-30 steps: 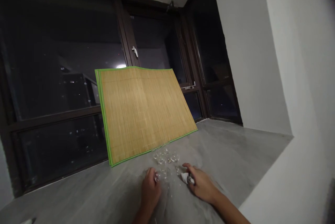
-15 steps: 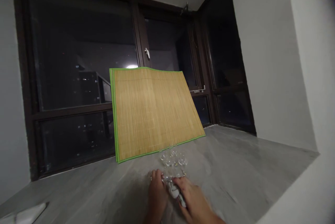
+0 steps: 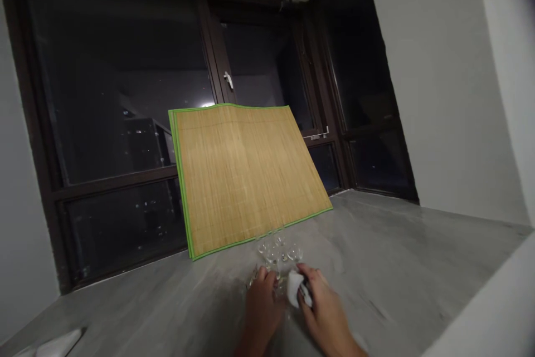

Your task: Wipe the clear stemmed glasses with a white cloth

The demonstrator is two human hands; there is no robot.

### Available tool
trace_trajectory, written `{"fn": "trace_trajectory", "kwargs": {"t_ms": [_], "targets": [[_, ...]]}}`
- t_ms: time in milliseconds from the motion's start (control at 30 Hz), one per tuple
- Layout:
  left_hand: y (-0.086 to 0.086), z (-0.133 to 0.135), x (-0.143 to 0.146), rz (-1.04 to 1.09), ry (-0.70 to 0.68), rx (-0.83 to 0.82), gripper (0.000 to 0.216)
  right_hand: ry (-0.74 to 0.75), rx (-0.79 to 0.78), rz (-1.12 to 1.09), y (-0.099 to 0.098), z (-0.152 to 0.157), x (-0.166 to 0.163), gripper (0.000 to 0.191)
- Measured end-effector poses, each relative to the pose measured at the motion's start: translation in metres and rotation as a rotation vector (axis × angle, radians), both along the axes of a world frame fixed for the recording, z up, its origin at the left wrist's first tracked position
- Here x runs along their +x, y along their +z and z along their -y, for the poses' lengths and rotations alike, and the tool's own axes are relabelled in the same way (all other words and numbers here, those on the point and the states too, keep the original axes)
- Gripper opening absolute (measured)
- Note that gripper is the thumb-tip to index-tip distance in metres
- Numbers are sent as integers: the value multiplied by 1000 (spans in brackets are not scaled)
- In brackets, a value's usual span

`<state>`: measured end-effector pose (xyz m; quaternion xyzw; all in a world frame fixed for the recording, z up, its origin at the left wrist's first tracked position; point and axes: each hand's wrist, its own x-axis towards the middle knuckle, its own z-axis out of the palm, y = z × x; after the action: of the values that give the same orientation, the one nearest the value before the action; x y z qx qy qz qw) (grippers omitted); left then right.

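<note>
Glasses, small and clear, stand clustered on the grey stone ledge, just in front of the hands. Behind it all, the dark window fills the back. One bamboo mat with green edging leans against the window, its lower edge just behind the glasses. The left hand curls its fingers at the near edge of the cluster; whether they clasp a glass cannot be told. The right hand pinches one white cloth between thumb and fingers. Half a second ago that cloth lay lower, with the right hand crossed toward the left; now it sits higher, between the two hands. A pale flat object remains at the ledge's near left corner. About five glasses show, too blurred for a firm count or for their contents.
</note>
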<state>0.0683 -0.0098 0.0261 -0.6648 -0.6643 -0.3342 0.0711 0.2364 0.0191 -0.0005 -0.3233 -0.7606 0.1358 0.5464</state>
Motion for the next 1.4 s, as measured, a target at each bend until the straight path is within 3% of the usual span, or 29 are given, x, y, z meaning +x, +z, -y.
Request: {"fn": "trace_trajectory", "kwargs": {"t_ms": [133,267,467,733,867,1167,1300,1400], "targets": [[-3,-3,3,79,1,61,28,-117,-152,-213,1,-8,3,45],[-6,-7,4,227,66,143,28,-113,-227,-318,5,-7,1,48],[-5,-7,2,236,103,80,31,48,-175,-214,3,10,-4,49],[-10,-8,1,225,-44,69,20,128,-151,-174,6,16,0,57],[-7,-6,3,253,-80,93,20,28,-89,-206,5,13,-2,60],[-5,-3,5,266,-191,155,41,-237,-74,-227,3,8,1,51],[-4,6,11,253,-351,102,54,-275,-100,-258,1,5,3,50],[-2,9,15,245,-340,69,51,-218,-162,-293,1,4,6,51]]}}
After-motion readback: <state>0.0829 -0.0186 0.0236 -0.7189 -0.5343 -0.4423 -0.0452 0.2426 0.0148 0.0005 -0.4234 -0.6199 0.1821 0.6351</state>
